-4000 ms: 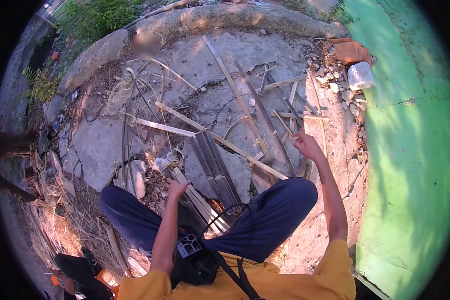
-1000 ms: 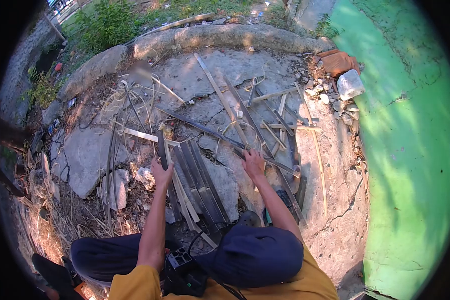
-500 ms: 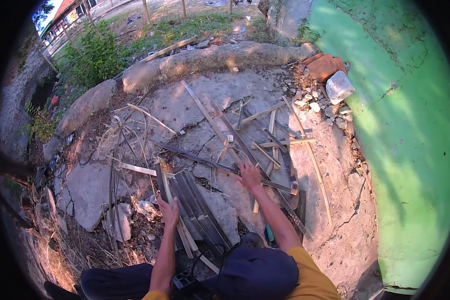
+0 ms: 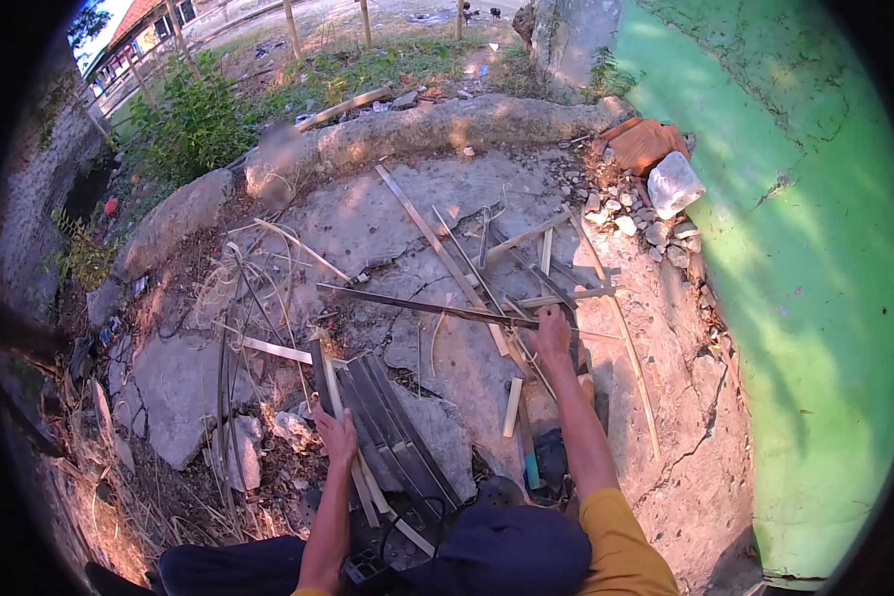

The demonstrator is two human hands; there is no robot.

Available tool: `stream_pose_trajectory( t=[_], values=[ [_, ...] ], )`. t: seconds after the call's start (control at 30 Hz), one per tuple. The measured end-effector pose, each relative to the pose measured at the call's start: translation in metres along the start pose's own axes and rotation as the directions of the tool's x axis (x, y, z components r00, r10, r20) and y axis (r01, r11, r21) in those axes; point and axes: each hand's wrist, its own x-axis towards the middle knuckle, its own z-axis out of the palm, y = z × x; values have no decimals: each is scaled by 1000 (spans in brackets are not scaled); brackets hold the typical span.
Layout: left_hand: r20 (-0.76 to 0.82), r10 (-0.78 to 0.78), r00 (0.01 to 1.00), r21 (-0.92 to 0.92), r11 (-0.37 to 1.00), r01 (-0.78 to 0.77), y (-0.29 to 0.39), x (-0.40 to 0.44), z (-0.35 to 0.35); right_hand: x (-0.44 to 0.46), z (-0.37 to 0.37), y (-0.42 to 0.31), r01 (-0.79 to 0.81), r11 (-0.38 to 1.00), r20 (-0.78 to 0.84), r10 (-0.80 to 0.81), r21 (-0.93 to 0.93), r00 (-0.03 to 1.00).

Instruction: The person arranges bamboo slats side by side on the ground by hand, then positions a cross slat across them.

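Note:
My right hand [image 4: 554, 336] is closed around the near end of a long dark wooden strip [image 4: 417, 304], which reaches leftward above the ground. My left hand [image 4: 338, 435] is closed at the side of a pale wooden strip [image 4: 334, 389] and a dark strip beside it, thumb and fingers on either side. Just right of that hand, several dark flat strips [image 4: 392, 417] lie side by side in a stack. A loose scatter of other strips, among them a long pale one [image 4: 432, 238], covers the ground beyond my right hand.
Cracked concrete [image 4: 318, 238] lies under the strips, bounded at the back by a rough raised kerb [image 4: 407, 129]. At right stand a green wall [image 4: 795, 298], a white stone [image 4: 674, 185] and an orange tile piece [image 4: 646, 144]. Tangled fibres [image 4: 233, 283] lie at left.
My right hand has moved right and slightly up, from reaching into the scatter to gripping the dark strip, which has shifted right and swung straighter. My left hand stays nearly in place.

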Motion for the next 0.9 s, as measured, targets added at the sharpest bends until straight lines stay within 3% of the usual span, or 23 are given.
stream_pose_trajectory(
  t=[0.13, 0.2, 0.27, 0.57, 0.7, 0.77, 0.9],
  values=[
    [-53, 64, 997, 14, 998, -63, -2, 0, 5, -17, -16, 0, 73, 992, 138, -87, 106, 987],
    [-42, -17, 999, 20, 1000, 18, 4, -3, 3, -29, -15, -14, 105, 985, 211, -132, 134, 969],
    [-43, -25, 999, 21, 999, 26, 2, -2, 6, -35, -8, -28, 75, 997, 223, -73, 2, 972],
    [-69, 24, 997, 29, 999, -22, -3, 1, 7, -24, 16, -40, -41, 999, 340, 49, -32, 939],
    [-70, 48, 996, 53, 998, -44, -3, 0, 5, -30, 14, -38, 29, 999, 238, -21, -31, 971],
    [-64, 38, 997, 50, 998, -35, -1, 0, 5, -27, 32, -26, 34, 990, 267, -70, 134, 961],
    [-72, 53, 996, 46, 998, -50, -3, 1, 5, -29, 41, -25, 117, 987, 148, -133, 113, 980]
  ],
)
